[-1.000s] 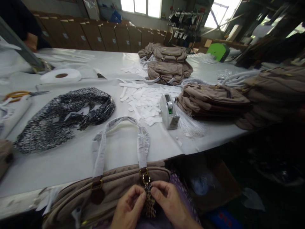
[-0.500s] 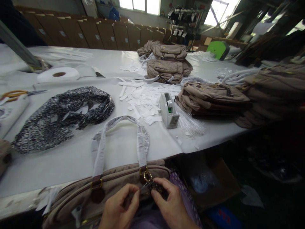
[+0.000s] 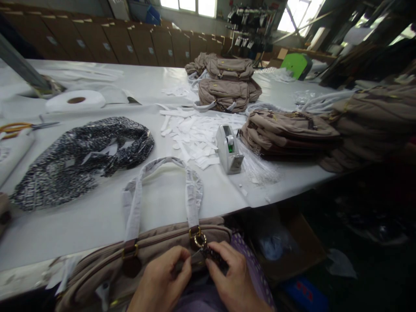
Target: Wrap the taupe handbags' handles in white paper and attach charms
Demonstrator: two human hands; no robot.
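A taupe handbag (image 3: 156, 245) lies at the table's front edge, against the lap. Its two handles (image 3: 194, 190) are wrapped in white paper and arch away over the table. From a gold ring (image 3: 200, 239) at the base of the right handle hangs a dark charm (image 3: 217, 256). My right hand (image 3: 232, 275) pinches this charm between thumb and fingers. Just left of it, my left hand (image 3: 165, 277) is closed in a pinch on a thin pale strand (image 3: 196, 252) that reaches toward the charm. The strand's ends are too small to make out.
A tape dispenser (image 3: 228, 149) stands beside white paper strips (image 3: 191, 134) and a bundle of clear strands (image 3: 258, 164). Taupe bags are stacked (image 3: 289, 134) at right. A black-and-white patterned bundle (image 3: 81, 160), a white roll (image 3: 94, 100) and orange-handled scissors (image 3: 16, 128) lie left.
Both hands keep their pinches at the charm, with only slight finger movement. The whole view has shifted a little.
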